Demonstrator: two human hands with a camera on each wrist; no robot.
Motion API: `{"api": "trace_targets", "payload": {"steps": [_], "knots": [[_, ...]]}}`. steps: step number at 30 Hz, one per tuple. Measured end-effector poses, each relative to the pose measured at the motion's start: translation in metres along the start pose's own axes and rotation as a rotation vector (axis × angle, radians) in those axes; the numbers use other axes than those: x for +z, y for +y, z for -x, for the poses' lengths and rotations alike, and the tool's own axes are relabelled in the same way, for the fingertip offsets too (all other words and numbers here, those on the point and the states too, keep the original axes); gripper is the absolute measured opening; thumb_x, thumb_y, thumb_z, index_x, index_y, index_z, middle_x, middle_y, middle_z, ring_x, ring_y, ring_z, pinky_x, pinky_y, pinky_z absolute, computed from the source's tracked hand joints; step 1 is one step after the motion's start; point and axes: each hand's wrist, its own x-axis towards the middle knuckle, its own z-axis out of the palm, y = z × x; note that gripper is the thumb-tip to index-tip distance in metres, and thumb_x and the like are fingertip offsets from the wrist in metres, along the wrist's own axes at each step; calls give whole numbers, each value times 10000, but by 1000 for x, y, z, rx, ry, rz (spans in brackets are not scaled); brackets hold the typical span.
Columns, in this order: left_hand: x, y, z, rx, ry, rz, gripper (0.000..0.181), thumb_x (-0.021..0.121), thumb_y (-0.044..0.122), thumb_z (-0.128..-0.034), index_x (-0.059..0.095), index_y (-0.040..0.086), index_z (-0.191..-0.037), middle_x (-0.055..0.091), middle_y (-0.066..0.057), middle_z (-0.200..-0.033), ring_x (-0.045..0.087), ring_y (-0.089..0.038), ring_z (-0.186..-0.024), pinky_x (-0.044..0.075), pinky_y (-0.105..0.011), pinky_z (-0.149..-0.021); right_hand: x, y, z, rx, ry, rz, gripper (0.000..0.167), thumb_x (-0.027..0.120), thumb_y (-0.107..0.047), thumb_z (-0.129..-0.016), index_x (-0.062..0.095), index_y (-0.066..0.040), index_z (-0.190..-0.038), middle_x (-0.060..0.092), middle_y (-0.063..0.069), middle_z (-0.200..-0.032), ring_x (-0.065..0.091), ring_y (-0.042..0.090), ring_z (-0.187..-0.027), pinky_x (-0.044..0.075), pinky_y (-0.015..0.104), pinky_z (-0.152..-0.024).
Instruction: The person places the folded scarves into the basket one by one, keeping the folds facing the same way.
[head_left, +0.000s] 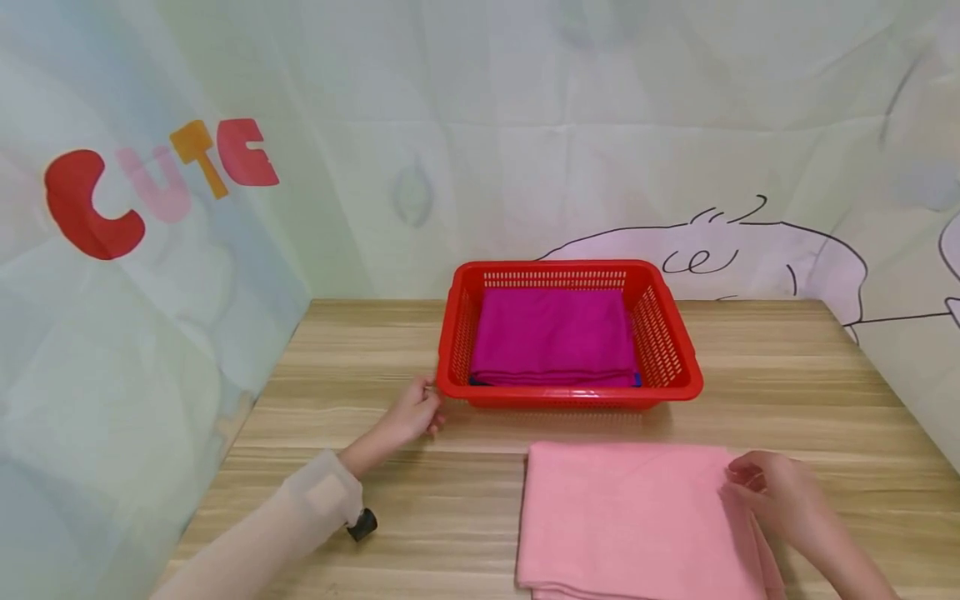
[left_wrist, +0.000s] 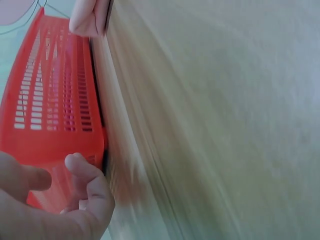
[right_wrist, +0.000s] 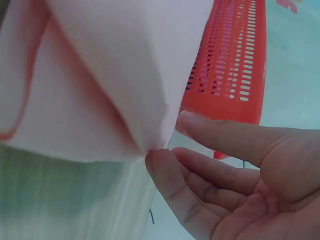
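A folded pink cloth (head_left: 630, 517) lies on the wooden table in front of a red plastic basket (head_left: 570, 393). At the right edge of the pink cloth is my right hand (head_left: 783, 496). In the right wrist view, a fingertip touches the cloth's corner (right_wrist: 142, 135), and a gap shows between thumb and fingers. My left hand (head_left: 412, 412) is beside the basket's front left corner, fingers loosely bent. The left wrist view has its thumb and fingers apart, close to the basket wall; whether they touch the rim I cannot tell. A folded magenta cloth (head_left: 555, 333) lies inside the basket.
A strip of blue fabric (head_left: 637, 380) peeks from under the magenta cloth. The wood-grain tabletop (head_left: 360, 342) meets a printed curtain (head_left: 450, 167) at the back and sides. A dark object (head_left: 363, 525) shows at the left cuff.
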Motion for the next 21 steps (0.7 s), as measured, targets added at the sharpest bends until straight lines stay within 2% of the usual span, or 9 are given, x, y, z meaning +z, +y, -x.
{"api": "trace_targets", "payload": {"steps": [7, 10, 13, 15, 19, 21], "knots": [[11, 2, 7, 66, -137, -11, 228, 501, 32, -1004, 481, -127, -1167, 592, -141, -699, 540, -107, -521, 486, -215, -479, -2, 11, 0, 45, -45, 32, 173, 802, -39, -802, 708, 91, -867, 690, 75, -758, 616, 185, -692, 511, 297, -598], [13, 2, 11, 71, -192, 17, 278, 560, 74, -1006, 459, -100, -1199, 576, -98, -649, 550, -132, -538, 523, -250, -518, -1, 15, 2, 76, -95, -31, 135, 793, -22, -808, 713, 83, -838, 698, 88, -753, 625, 157, -666, 534, 274, -576], [14, 4, 14, 74, -206, 31, 323, 604, 106, -998, 449, -85, -1207, 576, -74, -651, 563, -142, -564, 556, -286, -558, 1, 18, 3, 127, -150, -120, 123, 779, -3, -824, 710, 97, -842, 704, 115, -764, 648, 155, -651, 561, 272, -559], [15, 4, 16, 80, -201, 21, 289, 608, 99, -994, 475, -91, -1166, 584, -75, -662, 574, -139, -577, 568, -297, -575, 1, 20, 3, 160, -180, -161, 131, 774, -4, -832, 708, 107, -854, 704, 123, -769, 659, 169, -642, 571, 284, -554], [17, 6, 20, 85, -198, -5, 205, 595, 85, -993, 549, -107, -1048, 609, -84, -671, 589, -117, -590, 575, -288, -590, 1, 23, 3, 177, -223, -177, 140, 778, -28, -837, 713, 95, -858, 695, 100, -757, 652, 177, -633, 575, 292, -553], [19, 7, 22, 83, -211, 10, 210, 583, 75, -993, 554, -123, -1058, 615, -89, -686, 589, -110, -599, 572, -275, -597, 0, 25, 2, 173, -239, -185, 135, 774, -37, -843, 715, 84, -857, 691, 84, -749, 649, 173, -626, 573, 287, -549]]}}
